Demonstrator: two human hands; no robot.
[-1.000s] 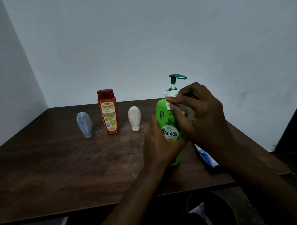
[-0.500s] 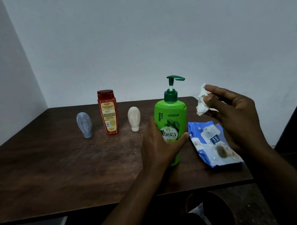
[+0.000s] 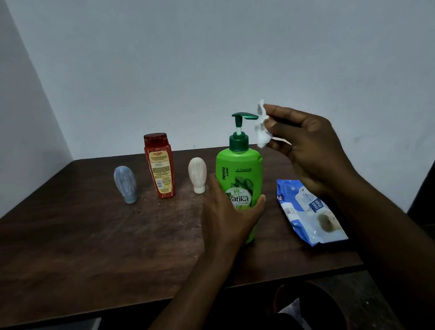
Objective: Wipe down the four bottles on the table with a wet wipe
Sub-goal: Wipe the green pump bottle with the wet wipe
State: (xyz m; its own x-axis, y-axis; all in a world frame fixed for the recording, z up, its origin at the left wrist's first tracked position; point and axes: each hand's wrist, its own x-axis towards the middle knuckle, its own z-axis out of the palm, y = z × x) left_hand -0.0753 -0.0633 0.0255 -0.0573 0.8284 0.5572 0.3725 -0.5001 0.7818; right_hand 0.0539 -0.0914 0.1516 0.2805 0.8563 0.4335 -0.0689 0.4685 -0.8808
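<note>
A green pump bottle point(image 3: 240, 168) stands upright near the middle of the dark wooden table point(image 3: 90, 245). My left hand point(image 3: 228, 214) wraps around its lower body. My right hand point(image 3: 308, 148) pinches a crumpled white wet wipe point(image 3: 262, 130) just right of the pump head, close to the spout tip. Further left stand a small cream bottle point(image 3: 197, 174), a red bottle point(image 3: 159, 165) and a small blue-grey bottle point(image 3: 125, 183), all upright in a row.
A blue and white wet wipe pack point(image 3: 308, 215) lies on the table right of the green bottle, under my right wrist. A dark round bin point(image 3: 307, 308) sits on the floor below the table's front edge. Walls close in behind and left.
My right hand lifted the wipe off the green bottle's shoulder, swung right, then came back up beside the pump head. The left hand kept its hold on the bottle.
</note>
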